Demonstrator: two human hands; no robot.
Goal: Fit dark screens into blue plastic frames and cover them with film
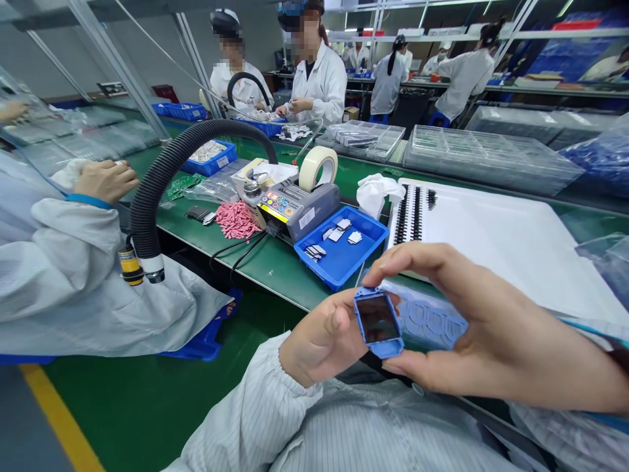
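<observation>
A small blue frame with a dark, glossy screen [378, 318] is held up in front of my body. My left hand [322, 337] grips it from the left side, its fingers partly hidden behind the frame. With thumb and forefinger, my right hand [472, 328] spans the same piece from top edge to bottom edge. Behind the piece lies a clear sheet with blue frame-like outlines [427, 318], partly covered by my right hand. Just beyond my hands stands a blue tray [361, 252] with several small white-and-black pieces in it.
A tape dispenser [299, 206] with a tape roll [309, 169] stands beyond the tray, beside pink strips [236, 219]. To the right, a white board [501, 229] carries rows of black parts [415, 213]. A black hose [157, 177] arches near a co-worker's sleeve [73, 255] at left.
</observation>
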